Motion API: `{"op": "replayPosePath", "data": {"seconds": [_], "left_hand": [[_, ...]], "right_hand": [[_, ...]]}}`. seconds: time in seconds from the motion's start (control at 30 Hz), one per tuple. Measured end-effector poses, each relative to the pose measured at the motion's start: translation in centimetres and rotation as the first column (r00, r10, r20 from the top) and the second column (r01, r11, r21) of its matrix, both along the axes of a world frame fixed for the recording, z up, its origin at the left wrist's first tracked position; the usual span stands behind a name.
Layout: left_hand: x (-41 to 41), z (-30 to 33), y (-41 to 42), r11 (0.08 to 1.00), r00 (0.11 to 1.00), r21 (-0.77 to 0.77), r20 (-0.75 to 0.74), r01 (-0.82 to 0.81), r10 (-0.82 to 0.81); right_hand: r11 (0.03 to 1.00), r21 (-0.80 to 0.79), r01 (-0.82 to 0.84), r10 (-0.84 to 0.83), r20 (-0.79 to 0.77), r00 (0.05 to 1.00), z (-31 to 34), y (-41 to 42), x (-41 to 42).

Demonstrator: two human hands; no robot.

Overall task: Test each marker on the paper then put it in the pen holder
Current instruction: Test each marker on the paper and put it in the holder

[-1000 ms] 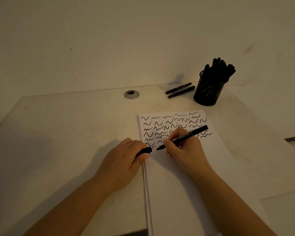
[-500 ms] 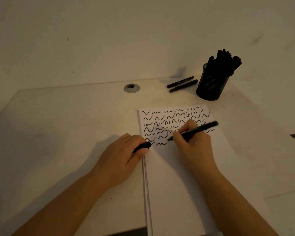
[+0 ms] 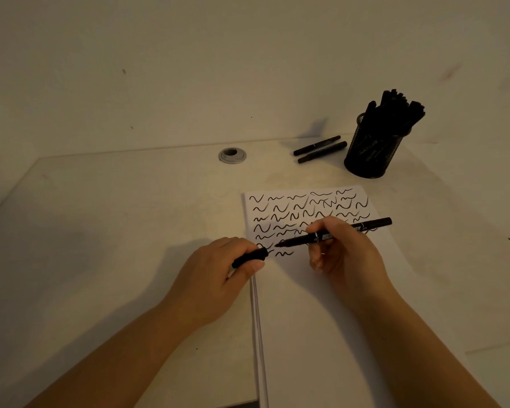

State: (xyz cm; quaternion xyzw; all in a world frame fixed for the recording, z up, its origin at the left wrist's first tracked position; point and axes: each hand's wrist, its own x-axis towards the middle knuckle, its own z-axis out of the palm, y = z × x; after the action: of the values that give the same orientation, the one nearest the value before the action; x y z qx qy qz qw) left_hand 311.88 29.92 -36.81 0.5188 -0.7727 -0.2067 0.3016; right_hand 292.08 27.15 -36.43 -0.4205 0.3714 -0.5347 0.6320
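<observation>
My right hand (image 3: 348, 257) grips an uncapped black marker (image 3: 365, 225), its tip pointing left just above the paper. My left hand (image 3: 215, 278) holds the marker's black cap (image 3: 251, 257) at the paper's left edge, its open end facing the tip a short gap away. The white paper stack (image 3: 321, 319) carries several rows of black squiggles on its upper part. A black mesh pen holder (image 3: 371, 154) stands at the back right, filled with several black markers. Two loose black markers (image 3: 320, 151) lie just left of the holder.
A round metal grommet (image 3: 232, 156) is set in the pale table near the wall. The table's right edge runs close beside the holder and the paper. The wall stands right behind the table.
My right hand has lifted the marker off the squiggles and swung its tip left toward the cap. The left hand with the cap has stayed in place.
</observation>
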Motion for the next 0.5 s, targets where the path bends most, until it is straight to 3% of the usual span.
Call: {"op": "replayPosePath", "data": {"seconds": [0.27, 0.5], "left_hand": [[-0.01, -0.02, 0.01, 1.0, 1.0, 0.022, -0.001, 0.004, -0.004], [-0.3, 0.32, 0.13, 1.0, 1.0, 0.019, 0.013, 0.019, -0.02]], "right_hand": [[1.0, -0.008, -0.017, 0.016, -0.067, 0.998, -0.16, 0.09, 0.1], [0.992, -0.079, -0.102, 0.08, -0.243, 0.967, 0.16, 0.5, 0.27]]}}
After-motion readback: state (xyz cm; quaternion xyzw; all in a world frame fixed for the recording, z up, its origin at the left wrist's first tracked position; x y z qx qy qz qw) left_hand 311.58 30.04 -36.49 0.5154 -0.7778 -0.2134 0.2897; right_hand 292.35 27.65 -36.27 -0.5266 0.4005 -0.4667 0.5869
